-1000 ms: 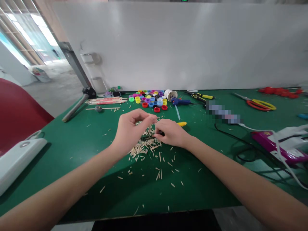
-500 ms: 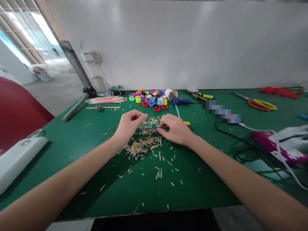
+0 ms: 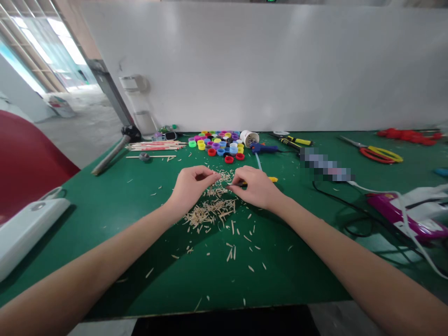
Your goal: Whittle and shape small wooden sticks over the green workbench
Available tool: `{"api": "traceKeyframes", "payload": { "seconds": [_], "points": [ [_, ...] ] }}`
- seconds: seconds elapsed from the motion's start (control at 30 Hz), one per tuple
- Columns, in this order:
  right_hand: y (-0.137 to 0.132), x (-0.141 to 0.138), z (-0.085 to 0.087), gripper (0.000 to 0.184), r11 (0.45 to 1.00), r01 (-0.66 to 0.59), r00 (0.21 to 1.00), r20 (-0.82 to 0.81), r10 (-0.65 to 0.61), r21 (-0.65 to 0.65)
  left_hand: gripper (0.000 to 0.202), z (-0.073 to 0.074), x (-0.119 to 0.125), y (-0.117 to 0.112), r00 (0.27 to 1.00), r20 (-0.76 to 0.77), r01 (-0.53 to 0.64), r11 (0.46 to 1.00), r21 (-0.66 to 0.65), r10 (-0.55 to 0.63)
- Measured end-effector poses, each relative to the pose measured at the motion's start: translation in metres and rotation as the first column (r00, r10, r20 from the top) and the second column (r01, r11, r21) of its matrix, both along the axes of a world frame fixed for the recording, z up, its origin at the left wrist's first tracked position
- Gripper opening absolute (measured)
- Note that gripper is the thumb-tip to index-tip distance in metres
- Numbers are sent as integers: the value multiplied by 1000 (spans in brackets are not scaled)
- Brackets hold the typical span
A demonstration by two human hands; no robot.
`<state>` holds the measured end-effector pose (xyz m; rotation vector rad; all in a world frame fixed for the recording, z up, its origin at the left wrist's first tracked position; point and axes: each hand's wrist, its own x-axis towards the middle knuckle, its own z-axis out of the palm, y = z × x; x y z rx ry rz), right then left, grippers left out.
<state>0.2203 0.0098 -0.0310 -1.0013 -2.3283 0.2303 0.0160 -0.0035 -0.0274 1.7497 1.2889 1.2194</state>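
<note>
My left hand (image 3: 191,186) is closed in a pinch, thumb against forefinger, over the wood shavings (image 3: 212,210). Between its fingertips is a thin wooden stick, mostly hidden now. Just to the right, my right hand (image 3: 257,186) wraps round a craft knife whose yellow handle end (image 3: 273,179) sticks out behind the palm. The dark blade tip points left from under the thumb, toward the left fingertips. A small gap separates the two hands. Pale slivers lie heaped below them and scatter toward the front of the green table (image 3: 175,284).
Behind the hands lie many coloured bottle caps (image 3: 220,151), a tipped white cup (image 3: 249,138) and a blue glue gun (image 3: 264,148). Wooden sticks (image 3: 157,145) and a hammer (image 3: 112,154) are at left. Scissors (image 3: 380,153) and a purple device with cables (image 3: 406,217) sit right.
My left hand has moved slightly right and a little down, closer to the knife tip. My right hand has barely moved and keeps hold of the knife.
</note>
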Motion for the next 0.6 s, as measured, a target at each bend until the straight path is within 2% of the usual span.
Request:
{"api": "traceKeyframes", "payload": {
  "seconds": [0.13,0.23,0.4,0.47,0.53,0.6],
  "points": [
    [2,0,2,20,1000,-3,1000,-24,3,-12,17,0,1,-2,999,-1,-41,999,18,41],
    [3,0,1,20,1000,-5,1000,-17,5,-14,14,3,4,-8,995,-73,-55,994,94,62],
    [6,-7,-9,14,998,-47,983,177,40,32,11,25,17,-32,982,-187,50,944,325,13],
    [6,-9,-12,13,997,-51,978,207,38,57,10,33,20,-38,983,-181,75,918,390,-3],
    [6,-10,-13,14,997,-48,977,211,35,54,10,34,18,-36,986,-166,55,923,380,9],
    [5,-8,-12,13,997,-52,976,214,40,48,11,28,12,-27,988,-149,14,948,319,35]
  ]
}}
